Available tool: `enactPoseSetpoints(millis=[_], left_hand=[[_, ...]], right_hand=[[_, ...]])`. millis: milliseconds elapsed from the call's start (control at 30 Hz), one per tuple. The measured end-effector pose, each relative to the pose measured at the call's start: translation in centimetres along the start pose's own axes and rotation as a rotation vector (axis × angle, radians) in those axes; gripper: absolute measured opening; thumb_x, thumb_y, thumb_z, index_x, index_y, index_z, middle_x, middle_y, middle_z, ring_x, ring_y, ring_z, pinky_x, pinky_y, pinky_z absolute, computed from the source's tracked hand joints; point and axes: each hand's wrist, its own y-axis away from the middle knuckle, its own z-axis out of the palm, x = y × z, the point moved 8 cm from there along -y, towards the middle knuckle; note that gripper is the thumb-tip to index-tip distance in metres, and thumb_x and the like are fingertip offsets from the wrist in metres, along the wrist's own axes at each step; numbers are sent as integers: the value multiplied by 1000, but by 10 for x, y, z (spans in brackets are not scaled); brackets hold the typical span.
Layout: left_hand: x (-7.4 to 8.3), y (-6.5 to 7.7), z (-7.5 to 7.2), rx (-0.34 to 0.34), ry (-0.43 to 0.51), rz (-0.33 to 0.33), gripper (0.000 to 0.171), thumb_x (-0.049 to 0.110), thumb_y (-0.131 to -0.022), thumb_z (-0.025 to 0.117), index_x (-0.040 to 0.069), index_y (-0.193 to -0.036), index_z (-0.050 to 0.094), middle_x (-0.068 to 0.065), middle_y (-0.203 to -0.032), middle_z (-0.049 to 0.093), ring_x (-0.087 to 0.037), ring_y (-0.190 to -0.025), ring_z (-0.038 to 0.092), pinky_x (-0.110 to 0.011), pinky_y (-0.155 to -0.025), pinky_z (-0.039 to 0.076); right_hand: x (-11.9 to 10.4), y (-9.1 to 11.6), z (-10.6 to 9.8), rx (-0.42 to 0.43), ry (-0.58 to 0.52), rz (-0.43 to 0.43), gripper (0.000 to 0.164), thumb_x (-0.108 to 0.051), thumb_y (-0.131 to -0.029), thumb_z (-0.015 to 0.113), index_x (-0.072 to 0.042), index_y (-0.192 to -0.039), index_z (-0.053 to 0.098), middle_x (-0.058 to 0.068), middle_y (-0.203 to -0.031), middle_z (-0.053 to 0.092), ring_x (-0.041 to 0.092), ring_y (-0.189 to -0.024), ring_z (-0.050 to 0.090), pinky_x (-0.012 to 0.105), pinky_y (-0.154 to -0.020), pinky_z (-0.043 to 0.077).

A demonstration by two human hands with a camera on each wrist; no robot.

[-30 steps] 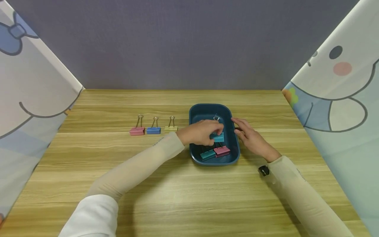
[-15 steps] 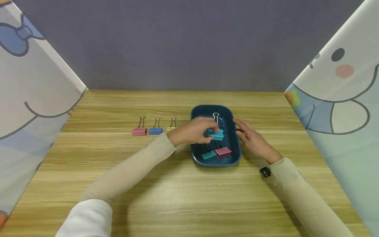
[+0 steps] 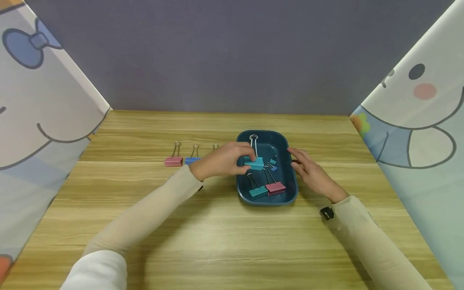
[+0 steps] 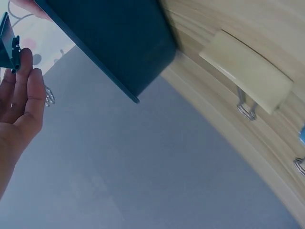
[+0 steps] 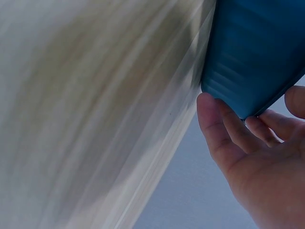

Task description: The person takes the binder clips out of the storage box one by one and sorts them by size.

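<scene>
turquoise binder clip (image 3: 256, 163) — boxy, silver wire handle (image 3: 255, 147) extended — pinched in left grip (image 3: 226, 160); right grip (image 3: 314, 174) uncurled, fingers (image 5: 217, 131) touching blue tray (image 3: 272, 141).

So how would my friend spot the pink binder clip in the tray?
Find the dark blue tray on the wooden table. In its near end, right of a teal binder clip, lies the pink binder clip. It's the only pink one inside.

Grey wall (image 3: 232, 56), perhaps fabric; wood-grained table (image 3: 232, 245).
</scene>
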Motion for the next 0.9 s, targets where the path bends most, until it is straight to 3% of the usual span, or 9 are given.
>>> enactPoseSetpoints(millis=[300,533,900], left_hand=[[3,11,-15,107,-5,86,14,8,-82,69,11,-95,64,4,-102,59,-9,-89,55,-30,-80,48],[5,21,-32,149,-3,101,14,6,-82,68,9,-95,65,1,-103,61,-10,-90,56,-28,-81,47],[-11,61,-59,188,-43,-5,15,4,-80,70,11,-90,63,3,-102,62,-12,-90,57,-29,-77,46]], right_hand=[[1,0,1,0,-5,14,48,-16,-103,38,-6,-148,27,15,-144,30,36,-115,52,52,-88,44],[0,0,0,8,-3,-1,47,-16,-103,38,-6,-148,27,15,-144,30,36,-114,52,52,-88,45],[1,0,0,-3,-11,5,48,-18,-103,37,-7,-149,25,16,-145,29,36,-114,52,51,-86,46]])
